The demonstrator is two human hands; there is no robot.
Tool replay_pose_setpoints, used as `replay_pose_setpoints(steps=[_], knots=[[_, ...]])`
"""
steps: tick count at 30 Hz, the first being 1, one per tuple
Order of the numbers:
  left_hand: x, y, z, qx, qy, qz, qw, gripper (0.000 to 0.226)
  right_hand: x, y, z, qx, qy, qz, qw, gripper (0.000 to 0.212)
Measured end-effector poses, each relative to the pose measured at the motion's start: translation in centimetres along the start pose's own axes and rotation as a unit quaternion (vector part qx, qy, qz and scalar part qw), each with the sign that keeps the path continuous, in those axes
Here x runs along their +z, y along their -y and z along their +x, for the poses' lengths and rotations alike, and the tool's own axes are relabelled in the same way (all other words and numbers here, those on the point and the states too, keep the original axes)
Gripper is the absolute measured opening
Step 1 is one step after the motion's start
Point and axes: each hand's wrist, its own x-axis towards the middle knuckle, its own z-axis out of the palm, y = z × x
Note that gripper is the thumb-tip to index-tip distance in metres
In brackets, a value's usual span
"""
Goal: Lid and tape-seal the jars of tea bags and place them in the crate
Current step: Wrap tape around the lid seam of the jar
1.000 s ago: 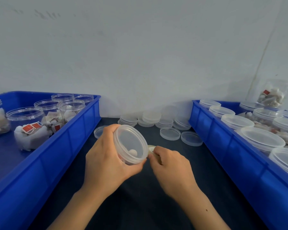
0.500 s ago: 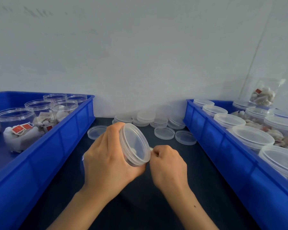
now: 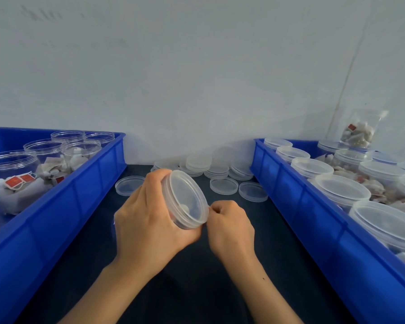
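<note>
Left hand [image 3: 150, 220]: wrapped around a clear lidded jar [image 3: 185, 199], tipped on its side above the dark tabletop [image 3: 197, 288], lid facing right.
Right hand [image 3: 229, 225]: curled tight, fingertips pinching at the lid's rim on the jar's right edge; whatever sits in the pinch too small to make out.
Jar contents: pale shapes seen dimly through the lid, otherwise hidden by the left hand.
Left of the hands: blue crate [image 3: 56, 206] with open, lidless jars [image 3: 45, 148]; tea bags with red tags [image 3: 19, 181] visible in the nearest one.
Right of the hands: second blue crate [image 3: 313, 218] packed with lidded jars [image 3: 341, 190] of tea bags, standing upright.
Beyond the hands: loose clear lids [image 3: 223, 185] scattered and stacked on the tabletop against the pale wall, one lying just past the left hand's knuckles.
Far right, behind the crate: clear bag of tea bags [image 3: 358, 134] propped in the corner.
</note>
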Motion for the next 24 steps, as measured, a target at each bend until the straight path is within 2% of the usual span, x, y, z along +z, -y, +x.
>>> replay_pose_setpoints(steps=[6, 11, 18, 22, 24], knots=[[-0.1, -0.1, 0.0, -0.041, 0.015, -0.045, 0.998, 0.094, 0.0, -0.3, 0.0, -0.023, 0.009, 0.068, 0.997, 0.013], [-0.2, 1.0, -0.2, -0.110, 0.060, -0.169, 0.978, 0.100, -0.1, -0.5, -0.3, -0.054, 0.063, 0.142, 0.986, 0.031], [0.1, 2.1, -0.2, -0.137, 0.033, -0.218, 0.966, 0.107, 0.1, 0.1, -1.0, -0.062, 0.081, 0.254, 0.962, 0.033], [0.2, 2.3, -0.5, -0.141, 0.074, -0.243, 0.957, 0.102, 0.3, 0.0, -1.1, -0.041, 0.044, 0.252, 0.966, 0.035], [0.2, 2.5, -0.3, -0.149, 0.097, -0.246, 0.953, 0.095, 0.7, -0.1, -1.3, -0.026, 0.052, 0.239, 0.969, 0.037]])
